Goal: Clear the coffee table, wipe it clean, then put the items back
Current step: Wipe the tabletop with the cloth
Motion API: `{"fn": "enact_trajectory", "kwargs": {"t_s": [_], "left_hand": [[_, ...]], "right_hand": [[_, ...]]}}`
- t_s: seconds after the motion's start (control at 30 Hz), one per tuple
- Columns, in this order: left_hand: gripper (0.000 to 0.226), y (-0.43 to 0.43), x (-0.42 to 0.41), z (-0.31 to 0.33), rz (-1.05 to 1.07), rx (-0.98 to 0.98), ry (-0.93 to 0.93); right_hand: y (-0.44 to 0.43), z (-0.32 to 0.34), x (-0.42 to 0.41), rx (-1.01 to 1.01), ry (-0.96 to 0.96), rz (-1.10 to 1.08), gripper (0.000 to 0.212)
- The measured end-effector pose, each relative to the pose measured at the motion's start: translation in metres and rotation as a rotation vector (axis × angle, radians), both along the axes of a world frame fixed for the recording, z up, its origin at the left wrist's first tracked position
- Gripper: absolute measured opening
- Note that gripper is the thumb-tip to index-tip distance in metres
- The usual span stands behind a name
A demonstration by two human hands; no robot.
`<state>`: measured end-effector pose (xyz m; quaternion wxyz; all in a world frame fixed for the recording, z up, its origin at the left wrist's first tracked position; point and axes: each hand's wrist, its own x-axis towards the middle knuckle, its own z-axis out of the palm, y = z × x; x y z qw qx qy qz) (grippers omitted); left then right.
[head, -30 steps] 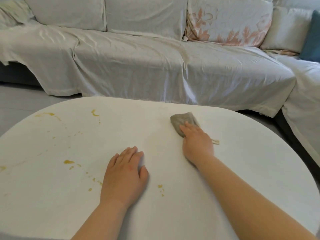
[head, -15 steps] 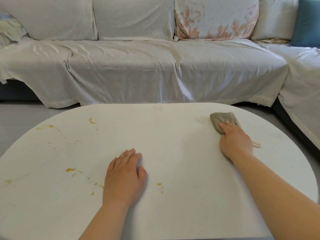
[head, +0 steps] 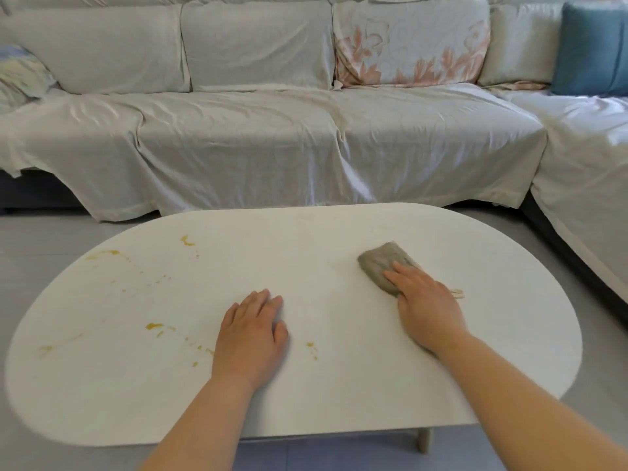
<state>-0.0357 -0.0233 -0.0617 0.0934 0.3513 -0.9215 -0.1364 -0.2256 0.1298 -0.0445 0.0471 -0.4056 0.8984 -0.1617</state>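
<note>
The desk [head: 339, 229] is bare of objects, so I judge the job to be in its wiping stage. The right hand [head: 430, 311] lies flat on a grey cloth [head: 382, 263] in the right half of the desk, about midway between the far and near edges. Its grip is apart: the fingers are straight and press down on the near end of the cloth, not curled round it. A small loop or tag pokes out from under the hand on its right side. The cloth's long axis runs from the hand toward the far edge, leaning a little left, roughly in line with the forearm.

The left hand [head: 249, 334] rests palm down near the middle of the desk, its grip also apart, holding nothing; it looks like a brace.

What matters for the next stroke is direction. The yellow stains [head: 154, 326] all lie to the left of the cloth: a few drops [head: 311, 346] just right of the left hand toward the near edge, the rest scattered across the left half, out to the left end and up to the far-left edge. The left hand is nearer most of them, yet the cloth is under the right, and the left hand sits between cloth and mess. A sweep leftward would likely need it lifted or shifted. A covered couch [head: 272, 147] stands beyond the far edge.
</note>
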Motion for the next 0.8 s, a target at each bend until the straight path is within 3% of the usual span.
{"fn": "enact_trajectory", "kwargs": {"t_s": [0.1,0.2,0.27,0.43,0.6,0.7,0.8], "left_hand": [[0.049,0.011,0.014,0.002,-0.046,-0.035,-0.001],[0.072,0.023,0.041,0.003,-0.052,-0.024,0.035],[0.071,0.028,0.057,0.002,-0.045,-0.019,0.017],[0.086,0.039,0.072,0.005,-0.053,0.041,0.050],[0.054,0.045,0.071,0.015,-0.048,-0.047,0.031],[0.066,0.042,0.071,0.013,-0.047,-0.048,0.027],[0.049,0.042,0.072,0.014,-0.044,-0.074,0.004]], "right_hand": [[0.041,0.004,-0.006,-0.008,-0.025,-0.189,0.047],[0.047,0.005,0.004,0.000,-0.056,-0.241,0.048],[0.037,0.006,0.020,0.009,-0.063,-0.243,0.050],[-0.002,-0.002,0.091,0.022,-0.037,0.057,0.055],[0.008,-0.006,0.090,0.032,-0.007,0.299,0.053],[0.031,0.003,0.055,0.030,-0.019,0.130,0.051],[0.038,0.007,0.044,0.026,-0.027,-0.134,0.049]]}}
